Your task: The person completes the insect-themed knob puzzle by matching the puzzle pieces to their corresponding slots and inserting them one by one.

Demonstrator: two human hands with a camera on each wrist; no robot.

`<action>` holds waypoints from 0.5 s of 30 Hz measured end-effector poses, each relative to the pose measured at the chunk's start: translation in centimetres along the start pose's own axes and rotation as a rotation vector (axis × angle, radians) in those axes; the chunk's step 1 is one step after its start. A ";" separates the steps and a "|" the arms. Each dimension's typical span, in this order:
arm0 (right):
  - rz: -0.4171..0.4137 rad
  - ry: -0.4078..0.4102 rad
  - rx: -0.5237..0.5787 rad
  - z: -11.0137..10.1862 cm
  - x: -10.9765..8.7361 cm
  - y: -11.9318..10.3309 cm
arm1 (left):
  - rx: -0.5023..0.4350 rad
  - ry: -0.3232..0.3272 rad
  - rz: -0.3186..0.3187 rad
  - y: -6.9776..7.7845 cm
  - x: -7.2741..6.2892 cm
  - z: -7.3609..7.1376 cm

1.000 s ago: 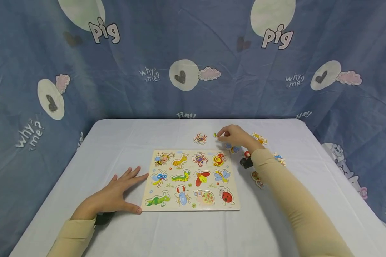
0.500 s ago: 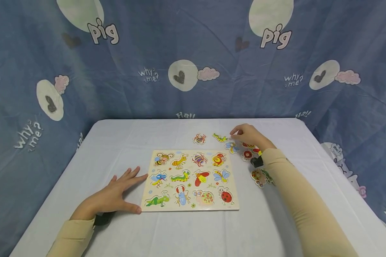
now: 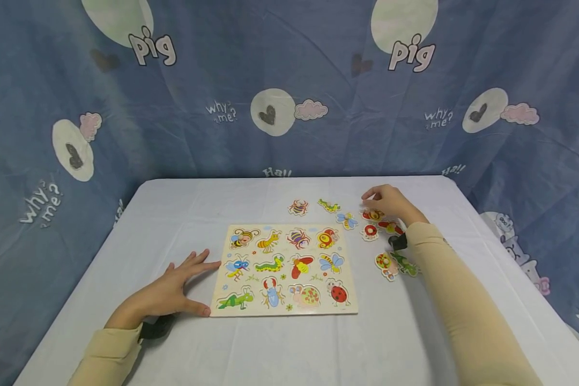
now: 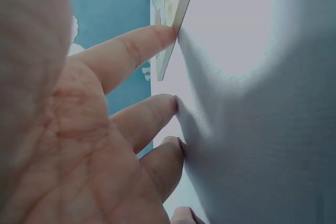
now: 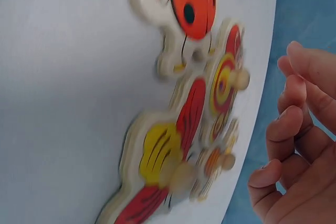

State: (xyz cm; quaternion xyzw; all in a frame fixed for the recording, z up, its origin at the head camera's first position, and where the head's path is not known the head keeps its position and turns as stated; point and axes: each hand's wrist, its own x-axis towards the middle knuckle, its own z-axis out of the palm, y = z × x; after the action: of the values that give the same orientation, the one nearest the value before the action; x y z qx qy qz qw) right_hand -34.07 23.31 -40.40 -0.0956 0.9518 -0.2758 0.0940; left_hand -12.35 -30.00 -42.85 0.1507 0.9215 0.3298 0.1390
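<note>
My left hand [image 3: 166, 292] rests with fingers spread beside the wooden insect puzzle board [image 3: 328, 311]. One fingertip touches the board's side edge in the left wrist view, while other fingertips [image 4: 167, 103] meet the white cloth. The thumb lies at the near left corner. My right hand [image 3: 391, 202] hovers over the loose pieces at the right, its fingers loosely bent and holding nothing. Below it are a butterfly piece [image 5: 223, 90], a red-winged fly piece [image 5: 160, 150], a ladybug piece [image 5: 191, 11] and a striped orange piece [image 5: 212, 163], all with wooden knobs.
Beyond the board lie a spider piece [image 3: 298, 207], a caterpillar piece [image 3: 329, 205] and a dragonfly piece [image 3: 346, 220]. Right of it, a snail piece [image 3: 386, 266] touches a grasshopper piece [image 3: 405, 265]. A blue printed curtain [image 3: 289, 150] hangs behind the table.
My right hand has let go of the caterpillar piece, now lying flat beside the spider, and has moved right over the other loose pieces. The left hand stays at the board's edge.
</note>
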 end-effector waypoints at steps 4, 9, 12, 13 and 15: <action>0.024 0.018 0.005 -0.4 -0.2 0.7 | -0.001 0.004 -0.002 0.0 0.0 0.1; 0.057 0.018 0.025 -1.0 -0.6 1.7 | 0.006 0.007 -0.001 -0.1 0.1 0.1; 0.074 0.028 0.027 -1.3 -0.9 2.2 | 0.007 0.006 0.000 -0.2 0.2 0.1; 0.083 0.032 0.029 -1.4 -1.0 2.4 | 0.005 0.006 0.000 -0.2 0.2 0.1; 0.096 0.040 0.032 -1.5 -1.2 2.7 | 0.003 0.006 0.000 -0.2 0.2 0.1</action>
State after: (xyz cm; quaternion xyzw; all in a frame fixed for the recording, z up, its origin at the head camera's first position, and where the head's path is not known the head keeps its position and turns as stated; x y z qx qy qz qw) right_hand -33.63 26.65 -40.46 -0.0428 0.9525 -0.2880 0.0898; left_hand -12.54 -30.03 -43.09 0.1502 0.9223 0.3290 0.1362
